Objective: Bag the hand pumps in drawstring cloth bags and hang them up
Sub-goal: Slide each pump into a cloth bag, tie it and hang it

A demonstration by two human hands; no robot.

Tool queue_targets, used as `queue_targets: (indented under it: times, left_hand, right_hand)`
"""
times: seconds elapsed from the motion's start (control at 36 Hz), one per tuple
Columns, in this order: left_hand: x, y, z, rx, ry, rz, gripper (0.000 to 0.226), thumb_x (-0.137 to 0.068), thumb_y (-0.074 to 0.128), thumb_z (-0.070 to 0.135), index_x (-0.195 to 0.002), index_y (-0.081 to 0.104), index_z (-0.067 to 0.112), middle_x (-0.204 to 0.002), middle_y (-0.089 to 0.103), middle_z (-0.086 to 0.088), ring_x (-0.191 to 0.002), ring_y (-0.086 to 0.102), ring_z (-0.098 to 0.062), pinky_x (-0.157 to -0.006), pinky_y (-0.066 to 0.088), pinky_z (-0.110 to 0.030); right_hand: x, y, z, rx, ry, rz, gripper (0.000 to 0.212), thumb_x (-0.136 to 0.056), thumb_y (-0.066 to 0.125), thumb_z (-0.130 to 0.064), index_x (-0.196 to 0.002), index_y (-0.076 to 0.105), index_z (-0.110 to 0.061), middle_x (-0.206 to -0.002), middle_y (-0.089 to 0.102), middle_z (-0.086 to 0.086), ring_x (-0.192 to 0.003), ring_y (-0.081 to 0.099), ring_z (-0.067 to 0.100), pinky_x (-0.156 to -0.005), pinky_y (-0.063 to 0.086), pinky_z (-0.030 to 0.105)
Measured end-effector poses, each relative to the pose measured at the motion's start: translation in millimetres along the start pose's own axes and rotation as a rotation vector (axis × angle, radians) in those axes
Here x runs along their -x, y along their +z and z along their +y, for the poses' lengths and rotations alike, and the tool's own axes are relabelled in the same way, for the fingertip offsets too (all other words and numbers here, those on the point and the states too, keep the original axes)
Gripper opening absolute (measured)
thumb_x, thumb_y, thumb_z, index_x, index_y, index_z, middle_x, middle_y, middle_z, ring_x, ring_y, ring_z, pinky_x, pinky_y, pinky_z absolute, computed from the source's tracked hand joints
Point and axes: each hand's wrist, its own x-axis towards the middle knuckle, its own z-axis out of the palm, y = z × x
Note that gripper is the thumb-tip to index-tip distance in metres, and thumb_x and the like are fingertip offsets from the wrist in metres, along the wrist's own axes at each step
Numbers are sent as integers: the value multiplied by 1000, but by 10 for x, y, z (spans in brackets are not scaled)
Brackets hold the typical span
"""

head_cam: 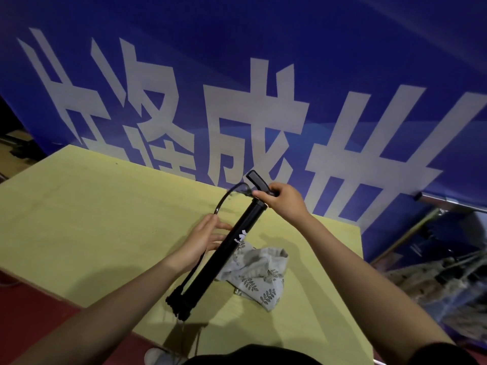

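Black hand pump [224, 248] held tilted over yellow table [79, 219], foot end near, handle far. Right hand [280, 202] grips the T-handle at far end. Left hand [203, 239] w/ fingers straight against barrel's left side, by the thin black hose [224, 200] looping up to pump head. Leaf-print cloth bag [258, 275] lies crumpled on table under/right of barrel. Blue banner [237, 88] w/ big white characters behind.

Black hand pump [226, 248] slants over the crumpled (leaf-printed) cloth bag [259, 275].
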Motion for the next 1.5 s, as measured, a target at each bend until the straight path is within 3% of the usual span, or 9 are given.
queue_targets:
  times: [0.17, 0.28, 0.39, 0.67, 0.78, 0.94, 1.11, 1.25, 1.5]
  left_hand:
    - [26, 74, 58, -8, -81, -250, 31, -99, 38, 49, -85, 48, 24, -105, 69, 9, -89, 63, -23, -68, 42, -26]
    - [76, 193, -1, 57, -109, -336, 30, -99, 38, 49, -91, 47, 22, -101, 69, -24, -88, 59, -33, -71, 42, -36]
    - [72, 273, -38, 85, -141, -306, 44, -99, 28, 53, -112, 59, 25, -86, 66, -19, -67, 58, -24, -57, 47, -28]
    - [20, 321, -131, 107, -71, -304, 38, -97, 31, 57, -132, 46, 55, -99, 59, -20, -74, 59, -26, -64, 47, -34]
    - [-18, 345, -130, -22, -18, -197, 43, -97, 27, 56, -138, 40, 49, -83, 61, -13, -68, 62, -19, -64, 51, -33]
    - [-39, 472, -142, -203, -31, -83, 44, -104, 20, 46, -137, 44, 29, -71, 55, -9, -57, 57, -18, -52, 47, -27]
    - [21, 531, -196, -452, -30, -56, 48, -102, 13, 51, -138, 42, 39, -119, 62, -4, -109, 61, -26, -79, 46, -31]
    - [-3, 572, -236, -221, -192, 4, 44, -103, 16, 46, -111, 53, 22, -68, 58, -9, -54, 55, -22, -56, 47, -30]
    - [5, 472, -170, 32, -304, -63, 52, -99, 27, 56, -85, 53, 13, -69, 53, -9, -49, 45, -20, -47, 35, -26]
  right_hand:
    - [32, -78, 87, 122, 93, -94, 56, -84, 51, -68, -63, 47, -16, -55, 39, -3, -52, 40, 15, -54, 28, 30]
    - [55, -67, 107, 10, 179, -161, 61, -92, 33, -68, -69, 54, -15, -63, 51, 0, -58, 47, 16, -60, 36, 30]
    - [91, -75, 149, -154, 192, -200, 48, -101, 35, -47, -94, 60, -7, -85, 56, 5, -77, 52, 18, -66, 40, 28]
    - [174, 119, 219, -119, -36, 153, 10, -94, 57, -17, -103, 61, -22, -113, 56, -2, -113, 45, 16, -92, 36, 26]
    - [301, 218, 161, 44, -183, 214, 16, -94, 55, -18, -95, 71, -18, -101, 60, -3, -102, 44, 13, -83, 39, 24]
    - [406, 371, -5, 2, 14, -127, 37, -98, 49, -36, -81, 73, -12, -77, 65, 9, -70, 55, 18, -65, 42, 35]
    - [338, 447, 13, -52, 327, -147, 43, -85, 66, -41, -56, 57, -11, -49, 40, 0, -48, 38, 15, -51, 30, 28]
    - [339, 422, -4, -493, 556, -195, 25, -83, 67, -20, -67, 50, -11, -57, 33, 0, -47, 30, 13, -46, 25, 24]
    - [316, 400, -170, -934, 461, -211, 21, -89, 52, -9, -70, 43, -13, -57, 37, -3, -54, 39, 13, -57, 37, 26]
